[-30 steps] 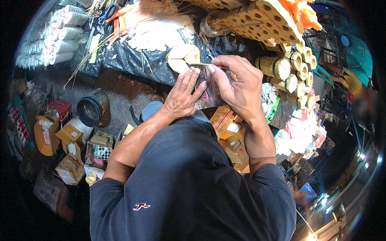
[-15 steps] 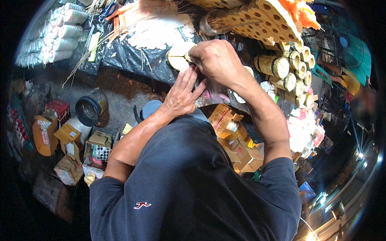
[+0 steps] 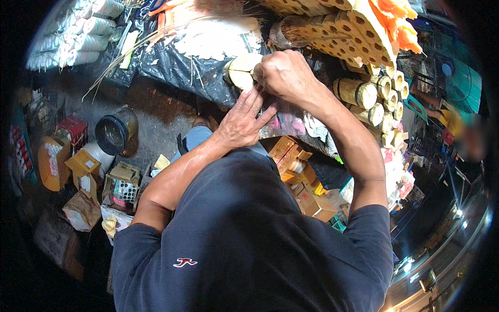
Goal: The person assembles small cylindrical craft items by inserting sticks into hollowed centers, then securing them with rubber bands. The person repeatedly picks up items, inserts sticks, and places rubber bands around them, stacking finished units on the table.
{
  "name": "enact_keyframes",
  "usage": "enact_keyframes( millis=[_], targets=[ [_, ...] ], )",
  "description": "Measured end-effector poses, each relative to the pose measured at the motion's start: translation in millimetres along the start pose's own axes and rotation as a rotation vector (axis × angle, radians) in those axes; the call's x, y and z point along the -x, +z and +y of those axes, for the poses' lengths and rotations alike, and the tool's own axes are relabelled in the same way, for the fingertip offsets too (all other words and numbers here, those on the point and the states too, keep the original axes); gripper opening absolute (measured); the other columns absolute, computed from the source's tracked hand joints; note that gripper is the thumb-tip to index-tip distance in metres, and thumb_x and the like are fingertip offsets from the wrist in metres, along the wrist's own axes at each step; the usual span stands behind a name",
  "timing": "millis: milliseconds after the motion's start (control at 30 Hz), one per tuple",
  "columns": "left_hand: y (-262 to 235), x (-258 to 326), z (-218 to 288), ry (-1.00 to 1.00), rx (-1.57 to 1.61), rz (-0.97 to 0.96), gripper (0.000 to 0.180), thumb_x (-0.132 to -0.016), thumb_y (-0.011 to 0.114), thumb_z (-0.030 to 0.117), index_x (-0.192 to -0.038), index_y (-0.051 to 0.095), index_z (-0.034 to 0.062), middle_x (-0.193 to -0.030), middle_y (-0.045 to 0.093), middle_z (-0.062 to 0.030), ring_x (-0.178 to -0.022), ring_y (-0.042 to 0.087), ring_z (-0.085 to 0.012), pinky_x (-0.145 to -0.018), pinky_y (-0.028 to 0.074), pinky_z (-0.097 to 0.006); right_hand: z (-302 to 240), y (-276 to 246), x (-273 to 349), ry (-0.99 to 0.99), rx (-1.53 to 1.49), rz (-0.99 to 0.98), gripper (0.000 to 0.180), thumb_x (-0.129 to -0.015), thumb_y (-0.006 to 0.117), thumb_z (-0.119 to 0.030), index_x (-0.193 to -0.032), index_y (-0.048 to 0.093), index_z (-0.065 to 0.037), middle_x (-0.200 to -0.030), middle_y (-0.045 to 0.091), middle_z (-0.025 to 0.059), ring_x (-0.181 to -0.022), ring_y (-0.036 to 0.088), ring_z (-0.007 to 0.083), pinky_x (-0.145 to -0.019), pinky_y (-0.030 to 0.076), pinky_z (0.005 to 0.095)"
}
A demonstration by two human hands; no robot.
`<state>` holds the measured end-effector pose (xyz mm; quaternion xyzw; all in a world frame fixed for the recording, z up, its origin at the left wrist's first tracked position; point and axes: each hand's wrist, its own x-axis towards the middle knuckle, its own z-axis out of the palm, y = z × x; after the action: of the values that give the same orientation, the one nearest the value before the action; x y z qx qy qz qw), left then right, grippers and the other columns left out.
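Observation:
A pale yellow round piece point(image 3: 241, 77) with dark lines across its top stands at the front edge of a bench covered in black plastic sheeting point(image 3: 171, 67). My right hand point(image 3: 286, 75) is closed in a fist against its right side, and what the fingers pinch is hidden. My left hand point(image 3: 243, 120) reaches in from below with fingers stretched out and slightly spread. Its fingertips touch the near side of the round piece. A white heap point(image 3: 218, 39) lies behind it on the sheeting.
Yellowish cylinders with dark bands point(image 3: 356, 92) are stacked to the right, below large yellow blocks full of holes point(image 3: 332, 39). White rolls point(image 3: 91, 34) are piled at far left. On the floor stand a dark-rimmed bucket point(image 3: 112, 135) and cardboard boxes point(image 3: 86, 164). Another person is at the right edge.
The view has shifted slightly, so the bench and stacks appear a little further right. Both hands stay at the round piece; the right fist has turned slightly.

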<state>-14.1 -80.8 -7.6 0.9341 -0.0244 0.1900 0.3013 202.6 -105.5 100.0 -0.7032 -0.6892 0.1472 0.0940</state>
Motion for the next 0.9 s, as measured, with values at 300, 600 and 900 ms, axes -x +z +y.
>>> enact_keyframes(
  millis=[300,600,900],
  targets=[
    [2.3,0.2,0.0,-0.008,0.033,0.023,0.070,-0.084,0.066,0.019,-0.151,0.054,0.0053,-0.154,0.046,-0.0384,-0.151,0.038,-0.0535,-0.127,0.027,-0.063,3.5,0.4,-8.7,0.030,-0.010,-0.084,0.020,-0.079,0.068,-0.020,-0.084,0.074,-0.002,-0.077,0.070,0.0235,-0.075,0.072,0.0439,-0.067,0.057,0.0524],
    [-2.0,-0.3,0.0,-0.004,0.010,-0.006,0.073,-0.082,0.067,0.024,-0.153,0.054,0.0082,-0.152,0.048,-0.0355,-0.152,0.038,-0.0517,-0.129,0.024,-0.062,4.8,1.7,-6.6,-0.011,0.008,-0.093,0.021,-0.081,0.066,-0.022,-0.081,0.071,-0.001,-0.074,0.068,0.0222,-0.075,0.071,0.0441,-0.065,0.056,0.0529],
    [-1.4,4.7,15.6,0.038,-0.040,0.035,0.056,-0.092,0.066,0.027,-0.146,0.063,0.0169,-0.161,0.046,-0.0272,-0.154,0.035,-0.0535,-0.124,0.016,-0.078,9.2,-9.8,-14.6,0.026,-0.122,-0.136,0.013,-0.084,0.071,-0.016,-0.082,0.074,-0.003,-0.072,0.068,0.0210,-0.069,0.070,0.0424,-0.063,0.056,0.0505]
  ],
)
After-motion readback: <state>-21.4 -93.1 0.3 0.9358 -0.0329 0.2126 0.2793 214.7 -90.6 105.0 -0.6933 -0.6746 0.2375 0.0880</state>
